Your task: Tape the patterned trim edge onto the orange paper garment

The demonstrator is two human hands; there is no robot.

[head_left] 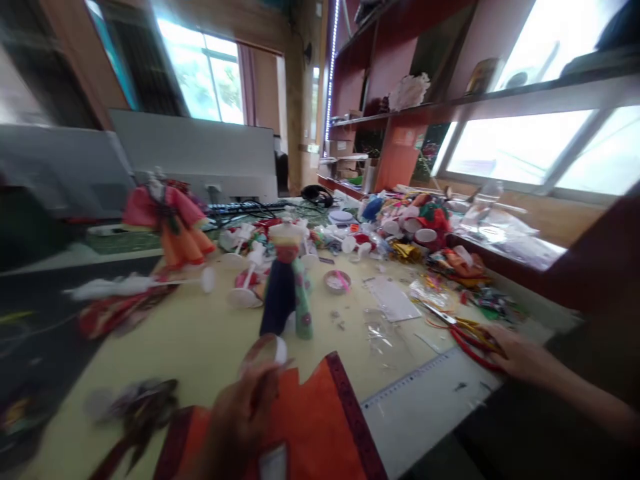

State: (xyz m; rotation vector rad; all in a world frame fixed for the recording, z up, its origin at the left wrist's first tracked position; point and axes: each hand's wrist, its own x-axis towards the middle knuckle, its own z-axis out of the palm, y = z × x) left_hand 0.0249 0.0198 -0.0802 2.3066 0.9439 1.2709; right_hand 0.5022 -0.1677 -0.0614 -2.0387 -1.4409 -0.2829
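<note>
Orange cloth (310,427) nearest, under the bent fingers of the left hand (245,407); blur hides any pinch.
Beyond the ruler (407,380), right hand (520,353) curls its fingers on the scissors (463,333) handles; judged best: cloth flat, blades clear of loose scraps.

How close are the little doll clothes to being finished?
The pink-and-orange outfit looks done, standing up. The left hand is over orange cloth; the right hand touches scissors. A white form lies bare, so maybe some remain.
</note>
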